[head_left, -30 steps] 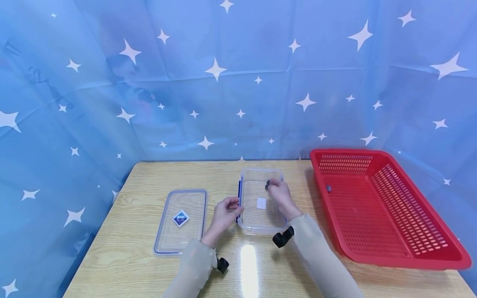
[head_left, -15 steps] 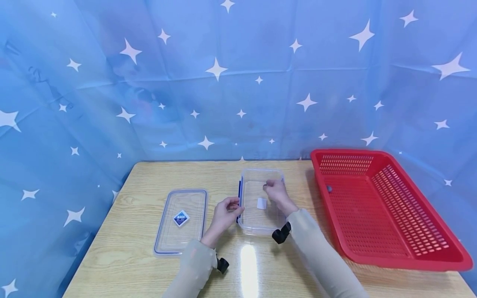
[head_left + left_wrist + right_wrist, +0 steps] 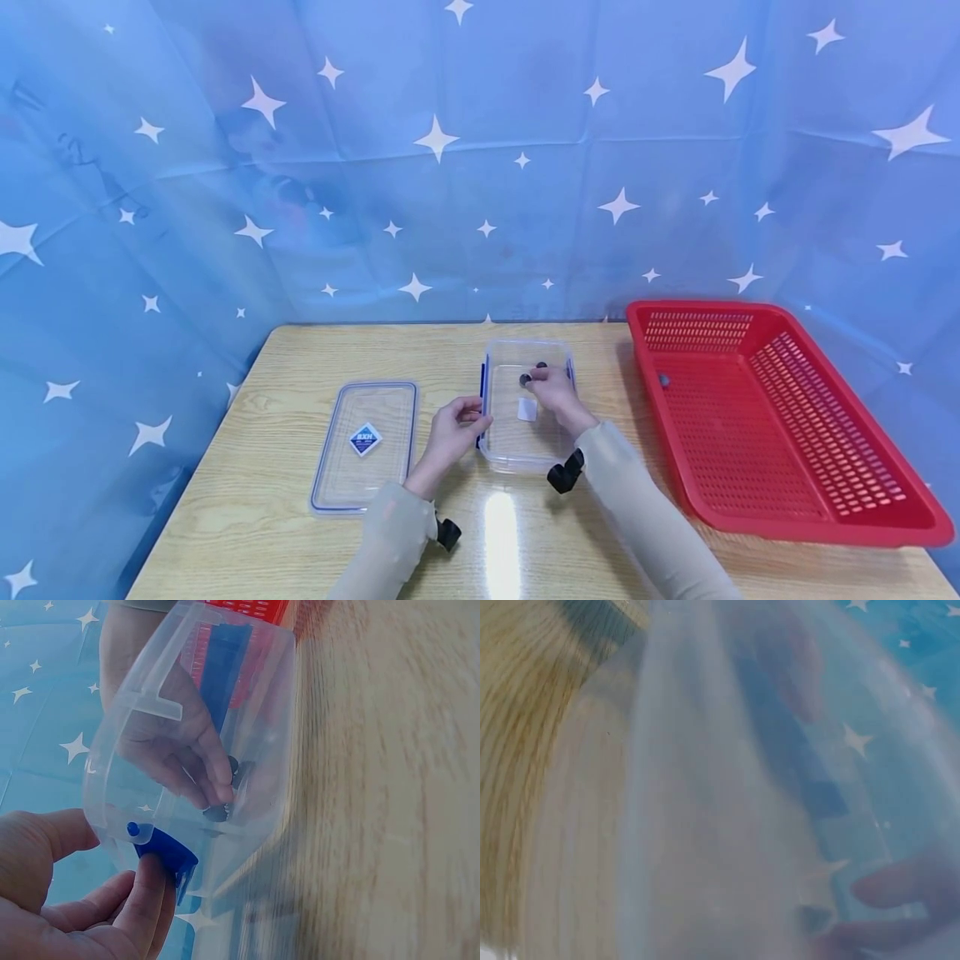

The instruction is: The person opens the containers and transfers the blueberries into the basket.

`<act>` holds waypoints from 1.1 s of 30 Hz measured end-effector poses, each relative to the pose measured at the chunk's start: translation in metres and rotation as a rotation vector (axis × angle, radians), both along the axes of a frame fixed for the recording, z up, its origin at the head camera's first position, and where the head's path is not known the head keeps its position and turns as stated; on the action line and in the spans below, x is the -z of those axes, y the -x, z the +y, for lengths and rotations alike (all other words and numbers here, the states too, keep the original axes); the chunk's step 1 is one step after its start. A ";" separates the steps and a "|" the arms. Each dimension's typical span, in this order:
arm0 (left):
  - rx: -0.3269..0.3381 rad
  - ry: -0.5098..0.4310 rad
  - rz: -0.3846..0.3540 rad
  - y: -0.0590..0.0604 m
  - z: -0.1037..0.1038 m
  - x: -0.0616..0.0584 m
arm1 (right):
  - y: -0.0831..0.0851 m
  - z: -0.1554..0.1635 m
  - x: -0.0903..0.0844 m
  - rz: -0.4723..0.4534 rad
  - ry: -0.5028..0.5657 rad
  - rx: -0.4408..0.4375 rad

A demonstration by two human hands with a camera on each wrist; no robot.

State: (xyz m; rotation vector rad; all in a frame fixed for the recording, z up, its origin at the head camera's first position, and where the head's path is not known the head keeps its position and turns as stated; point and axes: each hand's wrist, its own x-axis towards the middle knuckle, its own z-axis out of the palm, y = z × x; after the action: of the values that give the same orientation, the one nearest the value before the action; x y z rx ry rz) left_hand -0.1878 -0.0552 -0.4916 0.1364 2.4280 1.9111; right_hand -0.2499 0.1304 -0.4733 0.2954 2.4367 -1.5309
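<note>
While L grip (image 3: 452, 429) pinched box (image 3: 527, 462), R grip (image 3: 557, 392) pinched dark bit (image 3: 525, 380) inside, prob. placing it; next move likely needed letting go.

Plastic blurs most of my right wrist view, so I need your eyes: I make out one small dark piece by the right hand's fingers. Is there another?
Observer: Yes, the head view shows a second dark piece just beyond the right hand.
Operator: What's over to the left?
Observer: A blue-edged lid lies on the table, left of the clear box.
Operator: And on the other side?
Observer: A red basket, with a small grey piece inside.
</note>
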 end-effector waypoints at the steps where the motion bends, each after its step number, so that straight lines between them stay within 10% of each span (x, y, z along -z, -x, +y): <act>1: 0.000 0.000 0.002 0.000 0.000 0.000 | 0.000 0.000 0.001 0.002 0.005 -0.003; 12: -0.002 -0.001 0.002 0.002 0.000 0.001 | 0.003 -0.004 0.005 0.002 0.020 -0.161; 20: 0.015 -0.019 0.020 -0.016 0.002 -0.041 | 0.001 -0.016 0.001 0.034 0.036 -0.186; 28: 0.015 -0.018 0.013 -0.014 0.002 -0.040 | 0.002 -0.025 0.003 0.009 0.041 -0.226; 33: 0.009 -0.028 0.013 -0.004 0.001 -0.018 | 0.004 -0.028 0.005 -0.002 0.045 -0.233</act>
State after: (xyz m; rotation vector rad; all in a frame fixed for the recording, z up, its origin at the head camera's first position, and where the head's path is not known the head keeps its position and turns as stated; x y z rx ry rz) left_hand -0.1843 -0.0542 -0.4740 0.1611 2.4052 1.9478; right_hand -0.2535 0.1019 -0.4778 0.0040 2.3355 -1.4794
